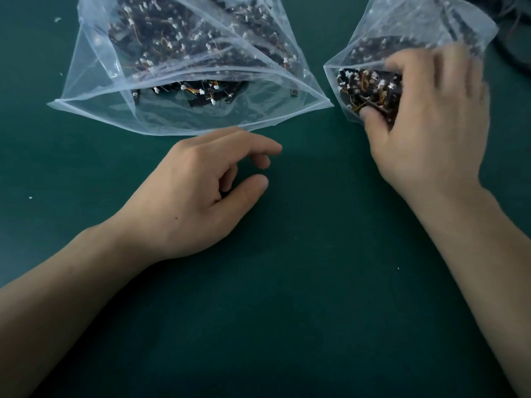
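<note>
Two clear plastic bags lie on a dark green mat [287, 282], mouths toward me. The large left bag [184, 116] holds several small black electronic parts with white connectors and coloured wires [198, 91]. The smaller right bag [373, 41] holds the same kind of parts. My right hand [431, 124] reaches into the right bag's mouth, blurred, its thumb and fingers curled round a small black part [373, 103]. My left hand [207, 193] rests on the mat just below the left bag's mouth, fingers loosely curled, holding nothing.
Dark cables [514, 38] lie at the far right corner behind the right bag. Tiny white scraps [57, 20] dot the mat at the left. Both forearms lie across the mat's near half.
</note>
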Demonstrator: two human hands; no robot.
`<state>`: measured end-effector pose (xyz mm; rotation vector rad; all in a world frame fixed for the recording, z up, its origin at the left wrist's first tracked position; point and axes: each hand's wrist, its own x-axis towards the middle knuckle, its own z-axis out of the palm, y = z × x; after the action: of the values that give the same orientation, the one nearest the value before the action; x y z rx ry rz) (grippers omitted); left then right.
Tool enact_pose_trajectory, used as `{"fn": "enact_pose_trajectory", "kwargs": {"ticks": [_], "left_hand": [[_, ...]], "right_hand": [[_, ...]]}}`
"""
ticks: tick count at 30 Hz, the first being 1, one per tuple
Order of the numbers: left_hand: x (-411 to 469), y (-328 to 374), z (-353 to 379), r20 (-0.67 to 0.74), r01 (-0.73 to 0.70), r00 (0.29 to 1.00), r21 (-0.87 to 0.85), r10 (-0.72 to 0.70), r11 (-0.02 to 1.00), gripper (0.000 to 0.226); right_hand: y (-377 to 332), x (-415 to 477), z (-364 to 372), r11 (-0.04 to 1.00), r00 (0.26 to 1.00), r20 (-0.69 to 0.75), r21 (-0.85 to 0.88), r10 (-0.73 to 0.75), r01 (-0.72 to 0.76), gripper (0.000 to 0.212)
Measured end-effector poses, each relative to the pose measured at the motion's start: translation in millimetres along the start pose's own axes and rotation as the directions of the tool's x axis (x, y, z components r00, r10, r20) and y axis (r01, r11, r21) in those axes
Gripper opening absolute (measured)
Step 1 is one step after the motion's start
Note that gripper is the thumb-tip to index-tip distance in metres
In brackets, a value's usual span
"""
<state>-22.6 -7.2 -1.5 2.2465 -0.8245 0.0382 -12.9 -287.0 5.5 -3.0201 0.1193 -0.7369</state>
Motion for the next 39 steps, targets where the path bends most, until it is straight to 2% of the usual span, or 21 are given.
{"fn": "enact_pose_trajectory", "kwargs": {"ticks": [2, 4, 6, 12, 17, 21, 24, 28, 30, 32, 34, 37, 39], "left_hand": [[0, 0, 0, 0.002, 0.002, 1.000, 0.004, -0.002, 1.000, 0.032], [-1, 0, 0, 0.007, 0.003, 1.000, 0.006, -0.003, 1.000, 0.032], [0, 0, 0, 0.013, 0.004, 1.000, 0.005, -0.004, 1.000, 0.032], [-2, -1, 1, 0.027, -0.010, 1.000, 0.003, 0.010, 1.000, 0.026], [-3, -1, 2, 0.036, -0.010, 0.999, 0.005, 0.010, 1.000, 0.025], [-3, -2, 2, 0.051, -0.001, 0.999, 0.020, 0.000, 1.000, 0.024], [-3, -2, 2, 0.059, -0.001, 0.998, 0.025, -0.001, 1.000, 0.023], [-3, -1, 2, 0.070, 0.003, 0.998, 0.021, -0.004, 1.000, 0.023], [-3, -2, 2, 0.075, 0.002, 0.997, 0.020, -0.003, 1.000, 0.022], [-3, -2, 2, 0.078, -0.001, 0.997, 0.021, -0.001, 1.000, 0.022], [-4, -2, 1, 0.078, 0.003, 0.997, 0.019, -0.004, 1.000, 0.022], [-4, -2, 2, 0.077, 0.004, 0.997, 0.017, -0.006, 1.000, 0.022], [-4, -2, 2, 0.076, 0.002, 0.997, 0.017, -0.003, 1.000, 0.021]], "right_hand": [[3, 0, 3, 0.999, 0.999, -0.021, 0.047, -0.028, 0.029, 0.021], [4, -1, 5, 0.994, 0.997, 0.048, 0.100, -0.054, 0.049, 0.004], [5, -1, 7, 0.991, 0.996, 0.073, 0.124, -0.057, 0.048, 0.009], [4, -1, 9, 0.999, 0.996, 0.082, 0.037, -0.019, 0.016, 0.024], [2, -1, 9, 0.977, 0.992, 0.116, 0.209, -0.054, 0.029, 0.018], [2, 2, 12, 0.971, 0.979, 0.193, 0.239, -0.058, 0.010, 0.030], [0, 3, 13, 0.977, 0.971, 0.232, 0.213, -0.053, 0.002, 0.038], [-1, 2, 12, 0.986, 0.959, 0.281, 0.167, -0.040, -0.007, 0.025], [-3, 4, 12, 0.990, 0.954, 0.298, 0.142, -0.017, -0.027, 0.033], [-5, 4, 12, 0.994, 0.956, 0.293, 0.105, -0.007, -0.025, 0.037], [-7, 1, 10, 0.994, 0.965, 0.263, 0.108, -0.020, -0.009, 0.029], [-3, -2, 6, 0.981, 0.984, 0.179, 0.192, -0.022, -0.013, 0.030], [-1, -3, 5, 0.963, 0.989, 0.125, 0.267, -0.077, 0.041, 0.025]]}}
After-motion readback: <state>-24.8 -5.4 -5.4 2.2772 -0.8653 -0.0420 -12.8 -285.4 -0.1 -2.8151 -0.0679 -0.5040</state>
